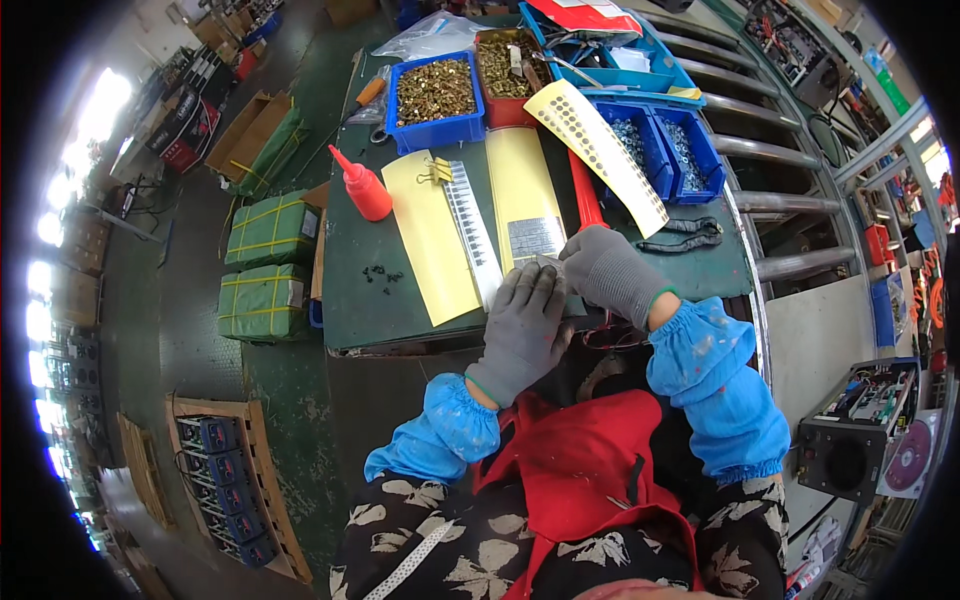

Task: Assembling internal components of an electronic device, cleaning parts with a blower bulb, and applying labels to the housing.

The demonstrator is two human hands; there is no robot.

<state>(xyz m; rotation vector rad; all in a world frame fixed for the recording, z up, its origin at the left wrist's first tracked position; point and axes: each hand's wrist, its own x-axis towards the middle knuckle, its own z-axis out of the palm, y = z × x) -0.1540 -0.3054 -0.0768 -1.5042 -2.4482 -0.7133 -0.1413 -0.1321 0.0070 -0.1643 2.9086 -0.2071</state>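
Both my hands wear grey gloves and meet at the table's near edge. My left hand [522, 325] has its fingers together, bent over a small greyish flat piece [549, 262] whose kind I cannot make out. Touching the same spot from the right, my right hand [612, 272] is closed in a pinch; what it grips is hidden. Just beyond my fingers lies a yellow sheet [518, 180] with a grey printed label. Left of it, a gold binder clip [438, 172] holds a strip of black-and-white labels [472, 225] on another yellow sheet [420, 230].
A red squeeze bottle [362, 188] and small black bits [383, 277] are at left. Behind stand a blue bin [440, 132] and a red bin [508, 112] of brass-coloured fasteners. At right are a dotted sticker sheet [600, 150], blue bins [710, 178], black-handled pliers [685, 238] and rollers [785, 203].
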